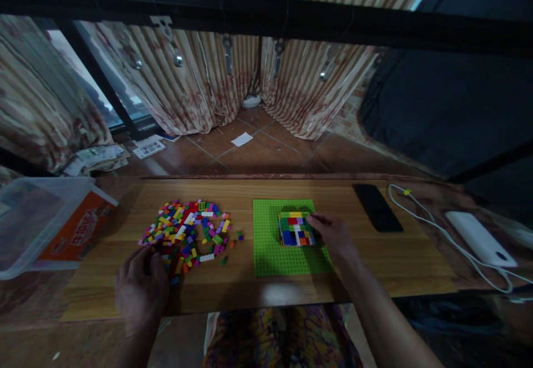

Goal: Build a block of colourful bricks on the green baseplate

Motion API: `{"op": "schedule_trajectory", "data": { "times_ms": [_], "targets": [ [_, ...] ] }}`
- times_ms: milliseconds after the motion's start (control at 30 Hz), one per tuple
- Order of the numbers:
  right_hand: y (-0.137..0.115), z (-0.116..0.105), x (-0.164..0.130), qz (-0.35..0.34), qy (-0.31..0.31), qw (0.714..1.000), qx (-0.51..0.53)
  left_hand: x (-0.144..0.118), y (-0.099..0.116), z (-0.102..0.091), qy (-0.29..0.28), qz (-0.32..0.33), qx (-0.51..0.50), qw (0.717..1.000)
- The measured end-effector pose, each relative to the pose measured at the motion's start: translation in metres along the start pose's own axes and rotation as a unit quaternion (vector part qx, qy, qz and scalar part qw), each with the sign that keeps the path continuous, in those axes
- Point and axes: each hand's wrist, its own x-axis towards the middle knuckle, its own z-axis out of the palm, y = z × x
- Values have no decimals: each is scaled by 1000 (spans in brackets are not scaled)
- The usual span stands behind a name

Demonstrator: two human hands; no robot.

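Observation:
On the right half of the wooden board, a bright green baseplate (pixel 264 257) carries a low block of multicoloured toy bricks (pixel 296 230). My right hand (pixel 335 240) has its thumb and fingers closed at the block's right edge, with fingertips on its top right corner. To the left lies a spread pile of loose toy bricks (pixel 183 229) in many colours. My left hand (pixel 141 279) is at the pile's lower left edge, its fingers curled down among the bricks. The fingertips are partly hidden, and I cannot make out what is in them.
A black phone (pixel 377 207) lies right of the baseplate. Beyond it are a white cable (pixel 437 223) and a white power bank (pixel 481 237). At far left stands a clear plastic box (pixel 25 218) with an orange label. A dark rail (pixel 266 15) crosses above the board.

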Motion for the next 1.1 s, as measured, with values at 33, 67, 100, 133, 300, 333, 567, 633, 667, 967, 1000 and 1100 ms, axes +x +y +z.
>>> {"op": "schedule_trajectory", "data": {
  "times_ms": [33,67,100,133,300,333,567,633,667,967,1000,1100],
  "targets": [
    [0,0,0,3,-3,1000,-5,0,0,0,-1,0,0,1000],
    [0,-1,0,6,-5,1000,-9,0,0,0,0,0,0,1000],
    [0,-1,0,8,-6,1000,-14,0,-1,0,0,-2,0,1000],
    [0,-1,1,9,-7,1000,-19,-1,-1,0,-1,-4,0,1000],
    [3,0,3,-12,-7,999,-46,0,1,1,7,6,-2,1000],
    [4,0,3,-20,-7,998,-51,0,1,0,7,7,0,1000],
    [2,2,-4,-80,-5,993,-84,2,-3,1,-7,2,-7,1000],
    [1,0,-7,-91,-6,992,-90,2,-5,2,-7,3,-11,1000],
    [0,-2,-9,-94,-9,991,-90,2,-5,3,-5,1,-13,1000],
    [-30,20,-62,-246,-7,958,-144,-6,-3,5,25,10,-32,999],
    [-32,31,-72,-271,-64,949,-145,-6,-3,5,26,12,-31,999],
    [-29,66,-95,-310,-186,918,-165,-8,-4,5,33,15,-33,999]
  ]
}}
